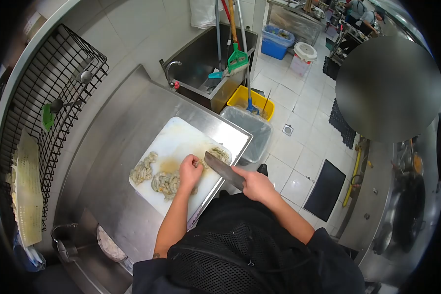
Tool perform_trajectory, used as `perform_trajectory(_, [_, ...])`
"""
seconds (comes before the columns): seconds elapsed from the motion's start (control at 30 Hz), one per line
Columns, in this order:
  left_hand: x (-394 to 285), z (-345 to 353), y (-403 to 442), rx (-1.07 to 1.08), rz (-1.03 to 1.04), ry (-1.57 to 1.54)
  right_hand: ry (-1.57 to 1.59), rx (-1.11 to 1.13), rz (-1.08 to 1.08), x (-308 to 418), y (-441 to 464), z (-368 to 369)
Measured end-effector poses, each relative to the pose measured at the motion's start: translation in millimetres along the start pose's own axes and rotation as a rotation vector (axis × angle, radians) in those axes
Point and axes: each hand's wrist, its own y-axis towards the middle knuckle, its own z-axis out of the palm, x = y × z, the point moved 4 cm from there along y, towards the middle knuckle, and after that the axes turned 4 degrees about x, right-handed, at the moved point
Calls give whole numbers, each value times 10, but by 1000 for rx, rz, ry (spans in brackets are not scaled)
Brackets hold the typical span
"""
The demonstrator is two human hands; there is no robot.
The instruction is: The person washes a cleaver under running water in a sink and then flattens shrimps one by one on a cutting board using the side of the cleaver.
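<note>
A white cutting board [174,132] lies on the steel counter. Raw shrimp [165,183] are heaped near its front edge, with a second pile [143,169] at its left. My left hand [190,170] is closed over the board, fingers bent around a small pale piece that looks like shrimp. My right hand [257,185] grips the handle of a broad-bladed cleaver [223,170]. Its blade tip is just right of my left fingers, close to a small heap of greenish scraps [218,155] at the board's right corner.
Beyond the steel counter [110,161] is a sink [196,63] with mops and brooms. A clear bin [255,139] and a yellow bucket [263,105] stand beside the counter. A wire rack [59,117] hangs at left. People [367,20] are in the far background.
</note>
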Motion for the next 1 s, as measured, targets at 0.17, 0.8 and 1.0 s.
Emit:
perform_trajectory(0.17, [-30, -36, -38, -56, 84, 96, -8, -12, 49, 9, -88, -83])
perform_trajectory(0.8, [30, -638, -264, -226, 48, -318, -6, -25, 19, -126, -39, 136])
perform_trajectory(1.0, [174, -919, -409, -418, -122, -574, 65, -32, 90, -397, 68, 310])
